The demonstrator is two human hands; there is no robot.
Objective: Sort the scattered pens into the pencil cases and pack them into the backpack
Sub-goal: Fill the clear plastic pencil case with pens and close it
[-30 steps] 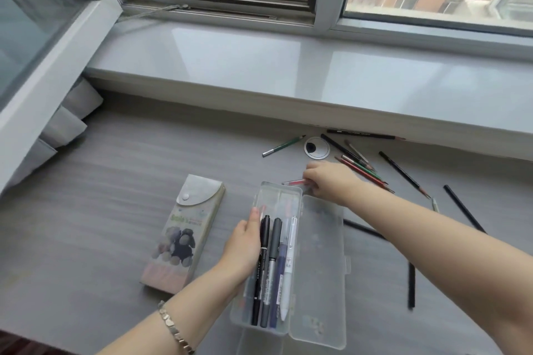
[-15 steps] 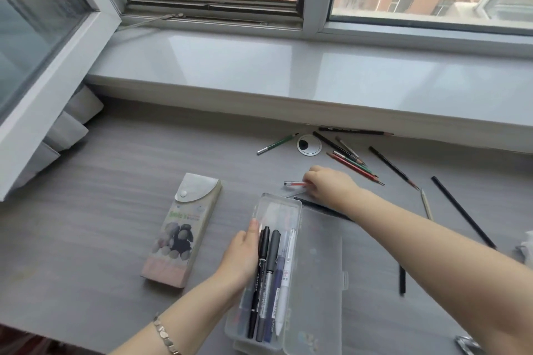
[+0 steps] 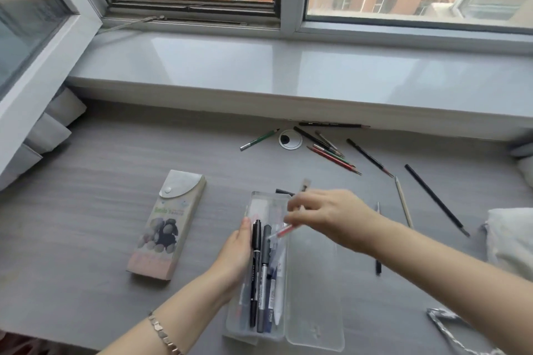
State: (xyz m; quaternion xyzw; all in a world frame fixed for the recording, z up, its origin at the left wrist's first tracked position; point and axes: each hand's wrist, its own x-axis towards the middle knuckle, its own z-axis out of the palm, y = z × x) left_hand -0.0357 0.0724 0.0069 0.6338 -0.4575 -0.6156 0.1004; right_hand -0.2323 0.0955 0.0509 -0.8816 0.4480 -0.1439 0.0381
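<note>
A grey wood-grain desk (image 3: 115, 181) runs beneath a pale window sill (image 3: 288, 72), with a brick building showing through the glass. The step in hand is the sorting: the right hand (image 3: 326, 216) pinches a red pen (image 3: 284, 231) in its fingertips and holds it tilted just above the open clear pencil case (image 3: 230, 323), while the left hand (image 3: 233, 256) grips that case's left wall, thumb laid along the rim. The next move seems to call for turning the red pen lengthwise with the pens already lying in the tray and letting it go there; the case's lid (image 3: 314, 282) lies flat to the right. There are two cases: the clear one, and a printed flap case (image 3: 167, 225), snapped closed, to its left. The clear case holds at least four pens, side by side. Loose on the desk lie a green pencil (image 3: 259, 140), a dark pencil (image 3: 331, 125) against the sill, a crossed bundle (image 3: 331, 153) of perhaps four or five, a black pencil (image 3: 369, 157), a long black pen (image 3: 435, 199), a pale pencil (image 3: 403, 202) and a dark pen (image 3: 378, 265) partly hidden by the right forearm. No backpack can be made out, so packing is not yet begun.
</note>
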